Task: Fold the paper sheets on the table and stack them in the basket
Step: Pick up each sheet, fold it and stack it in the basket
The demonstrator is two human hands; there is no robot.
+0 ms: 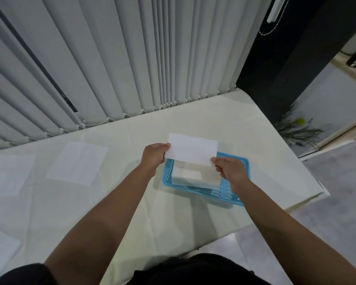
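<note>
1. L hand [154, 156] pinches folded sheet [191, 149] at its 9 o'clock edge, thumb on top.
2. R hand [230, 169] pinches same sheet at its 5 o'clock corner.
3. Sheet is held in the air between both hands, above basket [229, 197], over its 12 o'clock side.
4. Basket is blue, sits on table [245, 128], w/ folded stack [195, 176] inside.
5. Flat sheets [77, 163] lie on the table at 9 o'clock of basket, well apart.
</note>
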